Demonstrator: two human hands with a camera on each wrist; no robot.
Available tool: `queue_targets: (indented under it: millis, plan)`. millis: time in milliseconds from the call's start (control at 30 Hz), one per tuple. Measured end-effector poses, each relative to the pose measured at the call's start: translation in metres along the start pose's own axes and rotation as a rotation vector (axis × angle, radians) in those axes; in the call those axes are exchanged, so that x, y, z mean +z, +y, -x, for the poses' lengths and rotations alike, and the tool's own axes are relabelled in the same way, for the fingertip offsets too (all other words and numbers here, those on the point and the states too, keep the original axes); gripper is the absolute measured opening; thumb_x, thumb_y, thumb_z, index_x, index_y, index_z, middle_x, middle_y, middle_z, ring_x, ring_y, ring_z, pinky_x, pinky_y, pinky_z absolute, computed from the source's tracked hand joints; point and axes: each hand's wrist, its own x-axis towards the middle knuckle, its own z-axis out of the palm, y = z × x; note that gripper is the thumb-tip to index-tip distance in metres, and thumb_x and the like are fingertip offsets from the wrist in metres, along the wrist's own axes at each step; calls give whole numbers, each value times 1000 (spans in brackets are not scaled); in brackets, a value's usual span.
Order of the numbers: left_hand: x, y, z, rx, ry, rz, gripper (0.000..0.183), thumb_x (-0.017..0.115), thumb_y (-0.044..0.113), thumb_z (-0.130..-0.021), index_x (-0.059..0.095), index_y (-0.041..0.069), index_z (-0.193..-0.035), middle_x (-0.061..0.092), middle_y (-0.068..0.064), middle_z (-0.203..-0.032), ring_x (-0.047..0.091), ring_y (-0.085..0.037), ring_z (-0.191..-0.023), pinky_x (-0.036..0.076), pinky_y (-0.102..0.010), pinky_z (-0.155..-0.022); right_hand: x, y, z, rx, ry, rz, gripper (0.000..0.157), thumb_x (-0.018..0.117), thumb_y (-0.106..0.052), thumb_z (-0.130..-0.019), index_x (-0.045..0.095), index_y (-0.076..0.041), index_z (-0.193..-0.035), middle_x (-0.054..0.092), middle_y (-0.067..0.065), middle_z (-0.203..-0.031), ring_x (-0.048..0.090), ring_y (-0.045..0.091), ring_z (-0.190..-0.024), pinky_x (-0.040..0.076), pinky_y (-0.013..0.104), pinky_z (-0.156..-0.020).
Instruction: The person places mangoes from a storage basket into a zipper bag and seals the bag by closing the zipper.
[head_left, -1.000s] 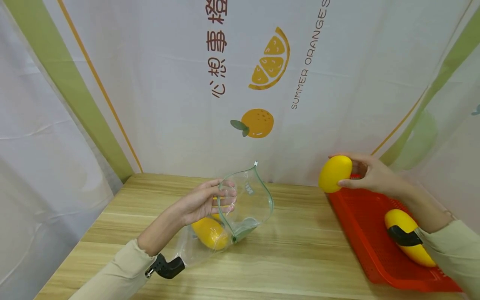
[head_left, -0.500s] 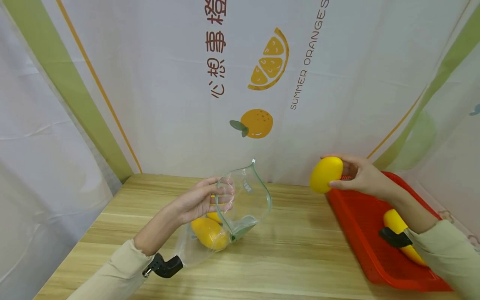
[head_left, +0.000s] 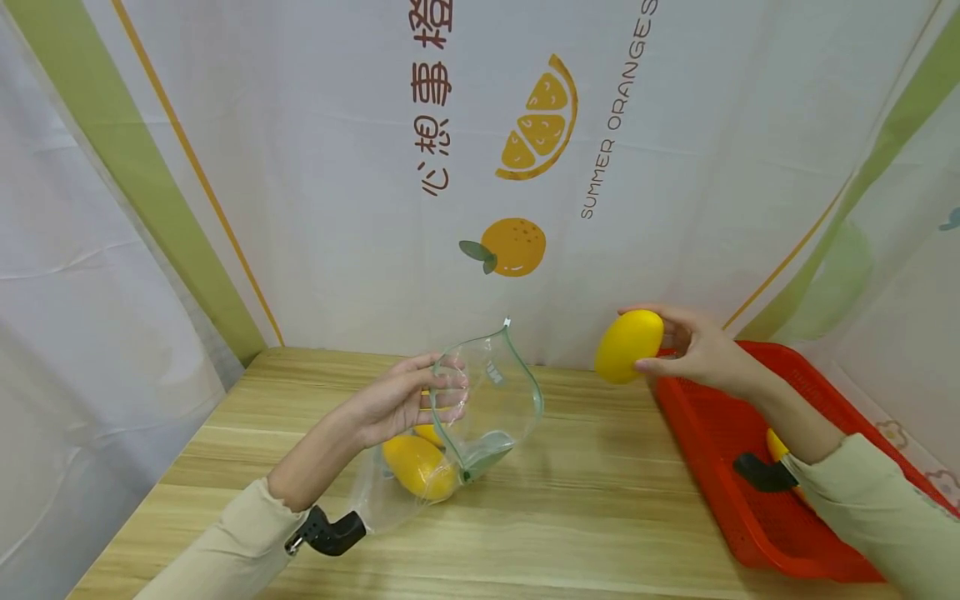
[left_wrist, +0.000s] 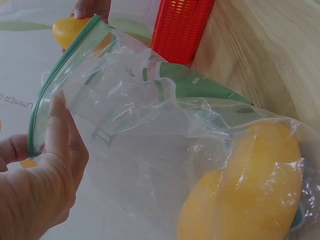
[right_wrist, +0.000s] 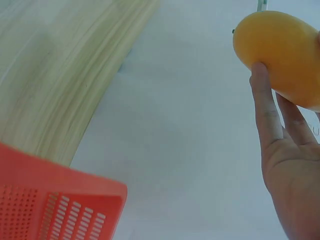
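Observation:
My left hand [head_left: 393,404] holds a clear zip bag [head_left: 504,400] by its green-edged rim, thumb on one side and fingers on the other. The bag's mouth gapes toward the right. Inside its lower part lie yellow mangoes [left_wrist: 260,180], two of them visible in the left wrist view. My right hand [head_left: 705,358] grips another yellow mango [head_left: 628,346] between thumb and fingers, raised in front of the back curtain. That mango is to the right of the bag and apart from it.
A red plastic basket [head_left: 701,479] stands on the right of the wooden table [head_left: 570,533]. One more mango [head_left: 777,446] lies in it, mostly hidden behind my right forearm. A printed curtain [head_left: 337,250] hangs along the table's back edge.
My right hand has carried its mango leftward, from above the basket's far left corner toward the bag. My left hand and the bag have stayed almost still.

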Motion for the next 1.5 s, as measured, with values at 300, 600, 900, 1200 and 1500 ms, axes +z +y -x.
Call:
queue_targets:
  millis: [300,600,900,1200,1500]
  plan:
    - [1,-1,-1,-3,-2,2,27,42,-4,-104,43,-2,-130,58,-14,-110,67,-26,-95,58,-41,-92,15,-3,-13,17,18,-10,68,77,4,-88,49,-10,-149,63,16,-127,65,31,-107,60,38,-87]
    - [1,-1,-2,-9,2,-14,26,42,-3,-104,44,-1,-130,57,-15,-112,67,-26,-96,56,-44,-95,26,-5,-21,-20,-4,-95,69,75,10,-87,48,-5,-148,62,18,-128,66,32,-110,57,44,-91]
    - [2,0,-1,-5,0,-23,27,41,-3,-104,44,-2,-130,58,-15,-111,67,-26,-95,58,-42,-91,33,-8,-26,-14,-3,-96,70,78,7,-86,48,-5,-148,62,18,-129,65,34,-111,57,46,-89]
    - [3,-1,-1,-8,4,-17,29,43,-3,-104,42,-3,-133,58,-14,-111,68,-26,-94,58,-41,-91,41,-11,-32,-43,-19,-123,68,78,8,-85,49,-3,-147,62,19,-128,65,36,-109,58,49,-87]
    - [2,-2,-2,-8,0,-8,30,43,-3,-104,41,-5,-133,58,-14,-110,68,-25,-94,58,-41,-91,49,-12,-36,-32,-31,-141,68,78,7,-86,50,-4,-146,61,19,-129,64,39,-111,58,49,-88]
